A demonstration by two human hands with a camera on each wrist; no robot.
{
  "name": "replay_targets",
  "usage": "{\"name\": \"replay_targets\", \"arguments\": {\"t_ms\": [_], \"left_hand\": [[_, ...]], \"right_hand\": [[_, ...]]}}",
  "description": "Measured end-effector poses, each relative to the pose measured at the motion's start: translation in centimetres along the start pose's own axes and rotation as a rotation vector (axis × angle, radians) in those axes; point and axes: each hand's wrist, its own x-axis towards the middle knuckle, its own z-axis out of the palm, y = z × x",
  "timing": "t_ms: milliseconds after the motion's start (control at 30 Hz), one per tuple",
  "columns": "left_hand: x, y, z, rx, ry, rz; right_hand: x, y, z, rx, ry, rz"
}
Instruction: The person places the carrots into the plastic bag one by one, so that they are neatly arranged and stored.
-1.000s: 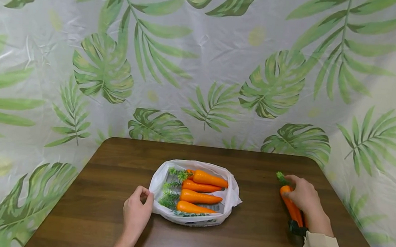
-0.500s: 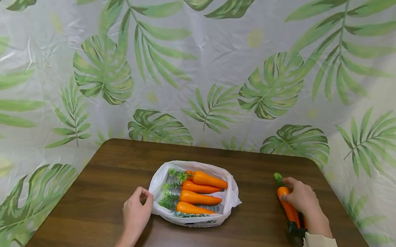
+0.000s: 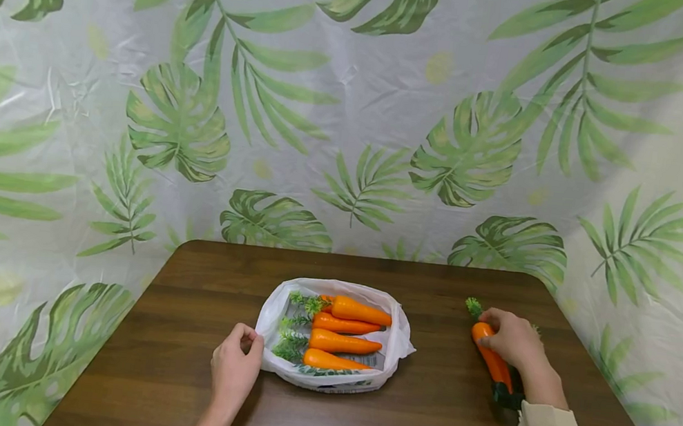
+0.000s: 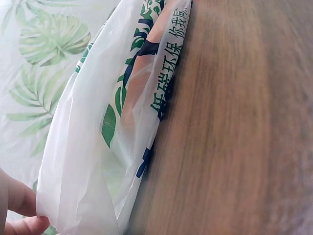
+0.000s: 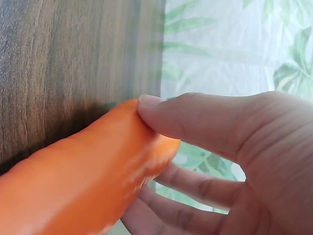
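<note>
My left hand (image 3: 236,366) pinches the left rim of a white plastic bag (image 3: 401,327), which lies with its mouth spread wide. In the left wrist view, the thumb and finger (image 4: 22,198) meet on the bag's thin edge (image 4: 73,181). Several orange carrots (image 3: 343,341) with leafy green tops lie side by side in the bag, tips to the right. At the table's right side my right hand (image 3: 515,342) grips a carrot (image 3: 494,361) near its top, thumb on one side and fingers round the other. Its green top (image 3: 473,307) sticks out past the fingers.
A dark wooden table (image 3: 419,422) carries everything. Green leafy bits (image 3: 535,328) show just beyond the right hand, their base hidden by it. Behind the table hangs a leaf-patterned sheet (image 3: 351,117). Black straps (image 3: 506,397) circle the wrists.
My right hand has shifted a little left with the carrot, and another carrot beside it has passed out of sight behind the hand and wrist. The left hand and bag stay put.
</note>
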Motion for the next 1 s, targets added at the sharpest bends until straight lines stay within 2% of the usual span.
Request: {"name": "replay_targets", "arguments": {"t_ms": [500,867,1000], "left_hand": [[-0.03,0.08,-0.09,0.003,-0.022,-0.007],[0.17,0.39,0.06,0.009,-0.008,0.022],[-0.11,0.26,0.01,0.015,-0.014,0.01]], "right_hand": [[0.34,-0.09,0.41,0.04,-0.055,-0.005],[0.17,-0.36,0.5,0.054,-0.037,-0.01],[0.01,-0.4,0.44,0.068,-0.048,-0.004]]}}
